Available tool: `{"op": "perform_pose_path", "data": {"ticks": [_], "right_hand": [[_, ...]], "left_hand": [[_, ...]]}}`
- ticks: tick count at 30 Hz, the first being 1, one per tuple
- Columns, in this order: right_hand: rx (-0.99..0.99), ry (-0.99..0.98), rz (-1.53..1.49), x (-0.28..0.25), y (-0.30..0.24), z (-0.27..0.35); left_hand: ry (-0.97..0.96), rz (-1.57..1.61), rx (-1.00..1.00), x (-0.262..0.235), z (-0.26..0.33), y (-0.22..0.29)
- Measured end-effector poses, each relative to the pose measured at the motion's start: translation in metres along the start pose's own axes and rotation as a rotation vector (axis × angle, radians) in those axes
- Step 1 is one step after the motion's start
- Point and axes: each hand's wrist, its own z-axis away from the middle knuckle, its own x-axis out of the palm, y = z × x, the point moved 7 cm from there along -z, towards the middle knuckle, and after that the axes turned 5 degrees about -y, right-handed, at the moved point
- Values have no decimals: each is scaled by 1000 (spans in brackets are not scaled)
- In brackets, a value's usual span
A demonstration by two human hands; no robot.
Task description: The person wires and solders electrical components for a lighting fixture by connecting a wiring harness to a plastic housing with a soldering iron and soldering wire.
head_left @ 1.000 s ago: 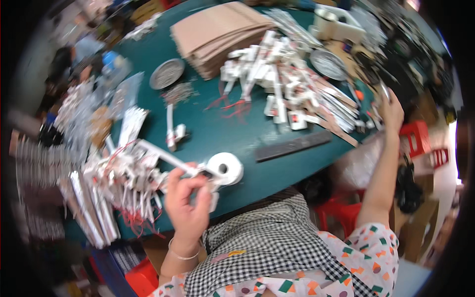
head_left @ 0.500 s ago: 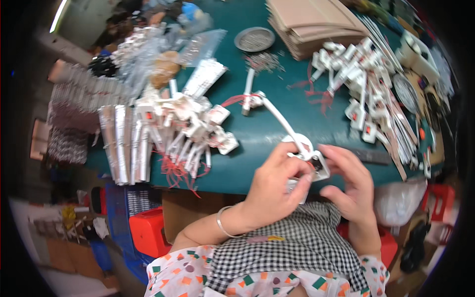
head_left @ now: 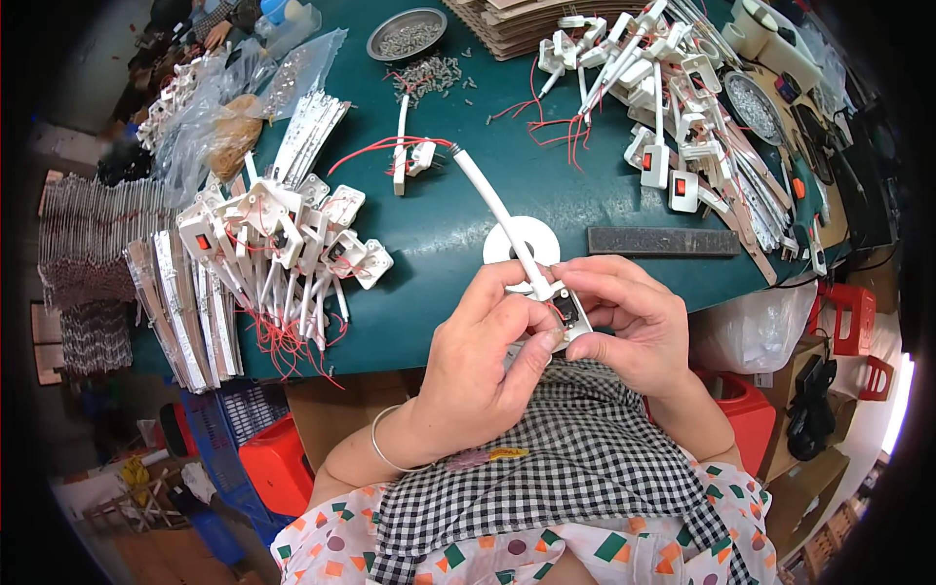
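Note:
Close to the table's front edge, my left hand [head_left: 478,366] grips a white plastic switch housing [head_left: 577,322] with a black part inside. My right hand [head_left: 634,327] is closed on the housing's right side, its thumb at the lower edge and its fingers along the top. A white tube [head_left: 490,202] slants from the housing up and left, and red wires [head_left: 385,144] come out of its far end. Behind the tube lies a round white disc [head_left: 538,239] on the table. My fingers hide part of the housing.
Piles of white switch assemblies lie at left [head_left: 283,229] and right [head_left: 678,107]. A metal bowl [head_left: 375,44] holds small screws, with loose screws [head_left: 429,80] beside it. A dark grey bar [head_left: 663,242] lies right of the disc. Flat strips [head_left: 180,312] stick out over the left front edge.
My right hand, fingers spread near the housing before, has closed onto it. The whole view has shifted, and the disc behind the tube shows more fully.

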Motion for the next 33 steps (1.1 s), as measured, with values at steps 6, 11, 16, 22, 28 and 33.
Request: {"op": "perform_pose_path", "data": {"ticks": [6, 11, 16, 22, 28, 33], "right_hand": [[8, 20, -34, -2, 3, 2], [-7, 37, -23, -4, 1, 3], [-49, 38, -42, -5, -2, 4], [-24, 30, -131, -4, -3, 2], [14, 85, -207, -4, -1, 3], [64, 149, -304, -8, 3, 6]], "left_hand": [[-41, -3, 8, 1, -3, 0], [-117, -36, 15, 5, -5, 2], [-107, -36, 42, 5, -6, 1], [-117, -10, 10, 4, -9, -1], [-157, 89, -38, 4, -7, -8], [-182, 193, -152, 7, -1, -14]]}}
